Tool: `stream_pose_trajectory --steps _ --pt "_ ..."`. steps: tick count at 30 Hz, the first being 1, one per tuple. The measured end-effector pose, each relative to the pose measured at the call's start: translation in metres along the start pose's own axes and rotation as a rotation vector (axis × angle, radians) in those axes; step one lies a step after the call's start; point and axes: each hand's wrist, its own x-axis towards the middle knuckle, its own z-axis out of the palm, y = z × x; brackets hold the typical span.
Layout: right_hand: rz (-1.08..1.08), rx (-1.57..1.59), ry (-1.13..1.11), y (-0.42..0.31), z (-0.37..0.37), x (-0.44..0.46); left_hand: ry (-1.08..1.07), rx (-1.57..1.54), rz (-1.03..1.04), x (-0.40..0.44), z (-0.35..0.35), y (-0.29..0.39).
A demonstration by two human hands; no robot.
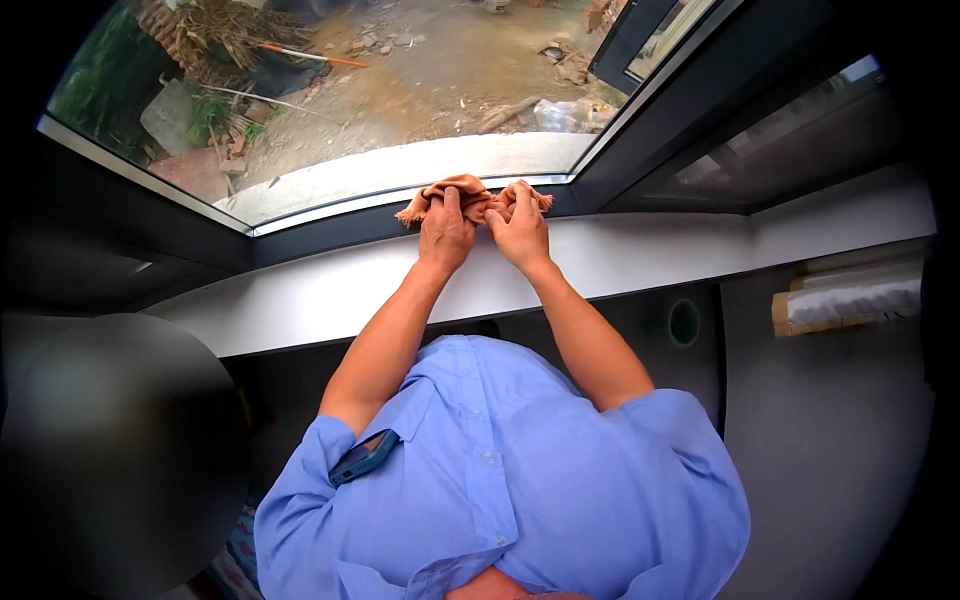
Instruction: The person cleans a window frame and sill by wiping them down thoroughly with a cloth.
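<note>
An orange-brown cloth (460, 188) with frayed edges lies bunched on the dark lower frame (340, 232) of the window. My left hand (447, 235) presses down on its left part, fingers bent into the folds. Close beside it, my right hand (521, 236) grips the right part of the same cloth between thumb and fingers. Just below both wrists runs a white sill (350, 290). Glass (420, 100) rises right behind the cloth.
A phone (363, 458) sticks out of the shirt pocket. Below the sill at right are a green round container (684, 322) and a whitish roll (850, 298). A large blurred round shape (120, 450) fills the lower left. Outside lie rubble and an orange-and-white pole (310, 55).
</note>
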Motion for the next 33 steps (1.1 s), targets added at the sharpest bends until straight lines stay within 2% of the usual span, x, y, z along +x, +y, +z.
stream_pose_trajectory --steps 1,3,5,7,9,11,13,14,15,16,17,18,20,22,25,27,29,31,33 --pt "-0.054 -0.008 0.071 0.001 0.007 0.001 0.031 -0.016 0.008 -0.001 0.002 -0.001" --pt "-0.065 0.058 0.014 0.003 0.009 0.004 0.05 0.016 0.044 0.0 0.003 -0.002" --pt "-0.067 0.136 0.056 0.003 0.002 0.006 0.039 0.06 -0.006 0.002 0.004 0.002" --pt "-0.083 0.242 0.038 0.001 -0.015 -0.005 0.002 -0.01 -0.038 -0.003 0.006 0.015" --pt "-0.121 0.253 0.16 -0.002 -0.039 -0.01 0.014 -0.198 0.03 0.004 0.008 0.032" --pt "-0.146 0.3 0.317 0.004 -0.07 -0.002 0.071 -0.209 0.163 0.027 0.015 0.072" --pt "-0.21 0.342 0.449 0.007 -0.112 0.008 0.039 -0.419 0.098 0.047 0.034 0.11" --pt "-0.251 0.362 0.49 0.008 -0.136 0.016 0.068 -0.406 0.174 0.061 0.039 0.128" --pt "-0.293 0.449 0.515 0.006 -0.158 0.024 0.097 -0.392 0.249 0.078 0.038 0.152" --pt "-0.454 0.693 0.511 -0.01 -0.184 0.039 0.176 -0.433 0.353 0.098 0.04 0.173" --pt "-0.546 0.526 0.578 -0.016 -0.211 0.052 0.215 -0.44 0.41 0.117 0.036 0.198" --pt "-0.504 0.479 0.655 -0.02 -0.23 0.06 0.237 -0.389 0.45 0.134 0.027 0.223" --pt "-0.575 0.514 0.729 -0.033 -0.26 0.085 0.272 -0.34 0.505 0.154 0.024 0.25" --pt "-0.55 0.48 0.721 -0.029 -0.271 0.095 0.187 -0.511 0.36 0.166 0.029 0.266" --pt "-0.514 0.408 0.666 0.004 -0.249 0.089 0.177 -0.609 0.352 0.147 0.048 0.25" --pt "-0.45 0.509 0.6 0.026 -0.226 0.077 0.144 -0.631 0.345 0.13 0.06 0.237" --pt "-0.381 0.595 0.554 0.027 -0.228 0.076 0.135 -0.455 0.364 0.128 0.054 0.235" --pt "-0.461 0.639 0.598 -0.004 -0.261 0.087 0.152 -0.396 0.395 0.148 0.029 0.264" --pt "-0.577 0.772 0.679 -0.039 -0.299 0.118 0.36 -0.299 0.615 0.19 0.005 0.299"
